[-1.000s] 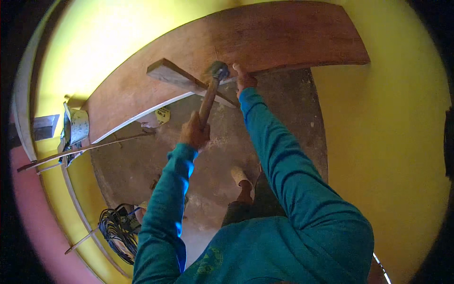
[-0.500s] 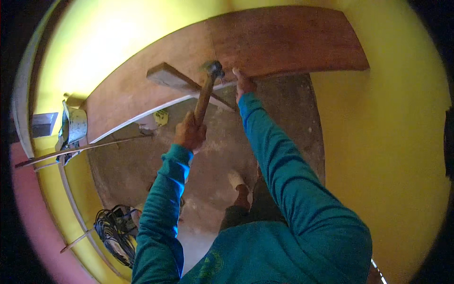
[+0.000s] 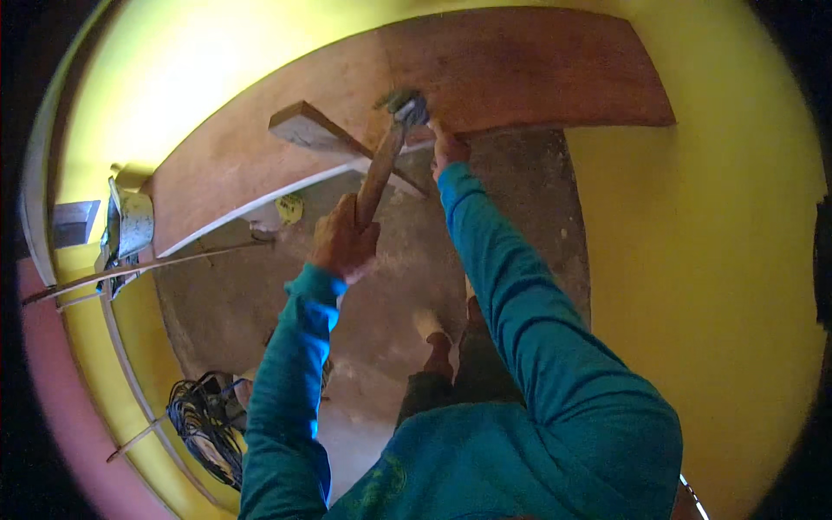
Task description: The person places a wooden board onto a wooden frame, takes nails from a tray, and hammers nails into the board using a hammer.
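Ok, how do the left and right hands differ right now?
The left hand wraps around the hammer; the right hand is at the lower edge of the brown panel. The left hand sits lower in view than the right hand. Both come from teal sleeves.

Count: two bare hands (image 3: pixel 343 241) (image 3: pixel 450 152), one wooden-handled hammer (image 3: pixel 379 178).
Two teal sleeves (image 3: pixel 293 355) (image 3: pixel 520 269), one whitish bucket (image 3: pixel 135 222), one black cable coil (image 3: pixel 201 425).

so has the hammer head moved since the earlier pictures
Yes: against the brown board, the hammer head now sits slightly higher and farther right.
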`<action>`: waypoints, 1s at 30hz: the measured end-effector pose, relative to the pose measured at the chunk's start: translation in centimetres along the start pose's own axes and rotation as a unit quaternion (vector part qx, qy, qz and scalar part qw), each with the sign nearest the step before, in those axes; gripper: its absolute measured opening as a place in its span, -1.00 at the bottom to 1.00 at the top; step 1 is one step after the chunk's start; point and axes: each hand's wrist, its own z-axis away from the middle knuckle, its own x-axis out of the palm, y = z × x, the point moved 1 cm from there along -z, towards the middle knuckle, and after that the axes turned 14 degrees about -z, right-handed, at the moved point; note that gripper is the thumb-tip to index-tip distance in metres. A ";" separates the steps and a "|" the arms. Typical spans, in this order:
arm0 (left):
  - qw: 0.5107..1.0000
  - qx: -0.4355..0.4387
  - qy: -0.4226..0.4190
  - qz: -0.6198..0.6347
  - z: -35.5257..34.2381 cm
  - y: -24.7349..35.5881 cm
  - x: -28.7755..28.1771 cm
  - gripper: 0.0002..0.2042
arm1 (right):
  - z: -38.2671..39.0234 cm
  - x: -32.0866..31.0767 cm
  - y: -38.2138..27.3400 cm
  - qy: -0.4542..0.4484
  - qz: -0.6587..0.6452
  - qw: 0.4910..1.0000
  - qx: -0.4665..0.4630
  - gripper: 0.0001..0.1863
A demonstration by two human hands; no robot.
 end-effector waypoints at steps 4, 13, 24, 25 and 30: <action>0.982 -0.111 0.005 0.153 0.0 3.4 -4.2 -0.81 | 1.6 0.4 -0.9 -0.002 0.013 1.000 0.011 -0.12; 0.999 0.001 -0.039 -0.025 1.2 -0.1 2.6 -0.77 | -3.5 -0.6 0.3 -0.045 0.016 0.996 -0.078 -0.08; 0.990 0.063 0.115 -0.057 1.6 -3.2 7.8 -0.71 | -0.6 1.9 -0.4 -0.053 0.012 0.998 -0.044 -0.24; 0.998 -0.022 -0.021 0.055 1.7 -1.8 5.2 -0.74 | -0.3 0.6 -0.6 -0.043 0.017 0.998 -0.041 -0.20; 0.968 -0.136 -0.026 0.208 1.1 2.0 0.8 -0.71 | 0.8 -0.7 -1.2 0.020 -0.005 0.999 -0.030 -0.20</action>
